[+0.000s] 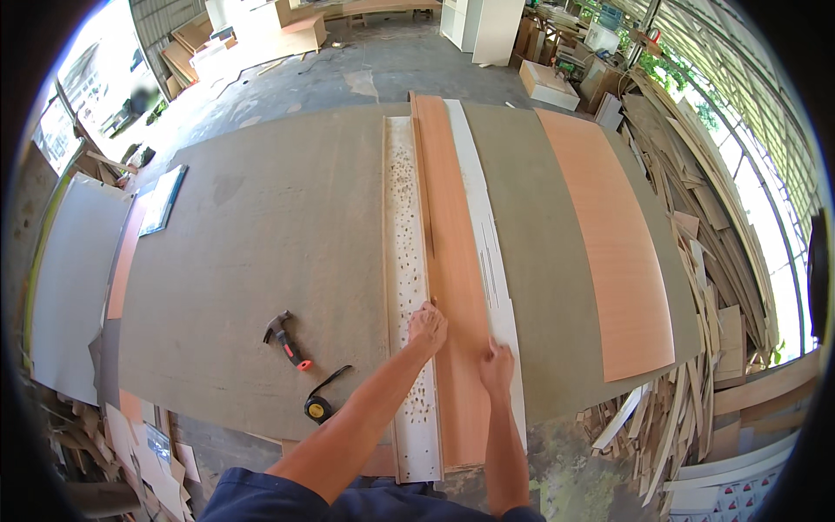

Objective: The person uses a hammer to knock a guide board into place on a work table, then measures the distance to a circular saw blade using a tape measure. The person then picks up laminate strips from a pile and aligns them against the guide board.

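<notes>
A long orange wood-grain laminate strip (457, 261) runs away from me down the middle of the work surface. My left hand (428, 326) is closed at its left edge, where it meets a white board dotted with dark holes or spots (404, 217). On the strip's right edge, beside a white strip (497, 287), my right hand (497, 364) is pinched, thumb up. Both hands appear to grip the laminate by its edges, though the fingertips are partly hidden. A claw hammer (287, 341) and a tape measure (319, 408) lie to the left of my left forearm.
The large grey-brown board (252, 226) is the work surface. Another orange sheet (613, 244) lies on its right part. A flat glossy package (163, 200) rests at the left edge. Scrap wood strips (696, 200) are heaped along the right side; white cabinets (483, 26) stand at the back.
</notes>
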### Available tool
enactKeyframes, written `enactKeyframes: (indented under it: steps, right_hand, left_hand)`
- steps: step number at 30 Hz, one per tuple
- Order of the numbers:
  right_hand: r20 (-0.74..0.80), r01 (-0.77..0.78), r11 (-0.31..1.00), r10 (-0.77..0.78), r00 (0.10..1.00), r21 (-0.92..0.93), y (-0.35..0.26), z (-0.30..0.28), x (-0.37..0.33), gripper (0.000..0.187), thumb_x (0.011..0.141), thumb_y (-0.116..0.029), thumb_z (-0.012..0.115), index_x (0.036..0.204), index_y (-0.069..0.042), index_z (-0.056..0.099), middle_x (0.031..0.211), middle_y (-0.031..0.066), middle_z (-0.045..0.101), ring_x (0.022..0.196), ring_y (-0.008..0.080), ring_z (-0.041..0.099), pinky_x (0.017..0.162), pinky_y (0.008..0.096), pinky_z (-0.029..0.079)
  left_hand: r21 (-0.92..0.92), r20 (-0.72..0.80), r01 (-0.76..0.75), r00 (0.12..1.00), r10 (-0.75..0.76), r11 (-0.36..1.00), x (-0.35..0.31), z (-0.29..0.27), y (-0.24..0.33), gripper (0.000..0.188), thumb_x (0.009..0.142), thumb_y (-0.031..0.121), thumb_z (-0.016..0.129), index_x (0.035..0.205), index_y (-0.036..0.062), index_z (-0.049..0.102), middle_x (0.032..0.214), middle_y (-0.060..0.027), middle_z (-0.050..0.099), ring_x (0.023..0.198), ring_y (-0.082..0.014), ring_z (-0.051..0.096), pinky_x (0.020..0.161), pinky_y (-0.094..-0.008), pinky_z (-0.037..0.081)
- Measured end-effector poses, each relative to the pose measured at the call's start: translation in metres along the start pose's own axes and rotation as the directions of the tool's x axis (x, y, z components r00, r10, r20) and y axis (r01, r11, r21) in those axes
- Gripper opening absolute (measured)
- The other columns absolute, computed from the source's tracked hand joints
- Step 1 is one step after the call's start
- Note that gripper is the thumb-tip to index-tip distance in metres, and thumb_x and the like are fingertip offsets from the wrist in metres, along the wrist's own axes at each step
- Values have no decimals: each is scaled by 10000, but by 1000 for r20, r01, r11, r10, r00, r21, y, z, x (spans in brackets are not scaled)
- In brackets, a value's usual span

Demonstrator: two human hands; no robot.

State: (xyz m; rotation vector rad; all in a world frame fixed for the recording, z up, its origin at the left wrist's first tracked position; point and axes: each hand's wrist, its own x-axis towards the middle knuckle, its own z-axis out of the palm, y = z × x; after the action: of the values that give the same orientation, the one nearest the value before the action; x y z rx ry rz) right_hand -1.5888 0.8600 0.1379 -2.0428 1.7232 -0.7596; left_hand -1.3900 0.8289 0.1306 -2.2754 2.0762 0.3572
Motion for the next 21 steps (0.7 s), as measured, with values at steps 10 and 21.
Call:
enactKeyframes:
  steps: [10,21]
  right_hand:
    - [-72,-260,948,276,958,182,-4,-37,-120,87,833,-41,628,893,-27,689,657,119,501,561,240,535,516,364,422]
    - [-81,-94,988,84,993,-125,-29,30,63,96,786,-84,617,836,-11,655,817,189,575,723,352,593,655,451,471]
  left_hand:
    - [121,-101,-35,994,47,992,4,26,-1,351,814,130,555,1084,-90,601,921,-209,539,685,-336,656,393,-391,516]
    - [-184,-43,148,986,-159,972,3,0,1,339,823,104,557,1076,-118,594,1019,-213,557,812,-337,657,585,-349,571]
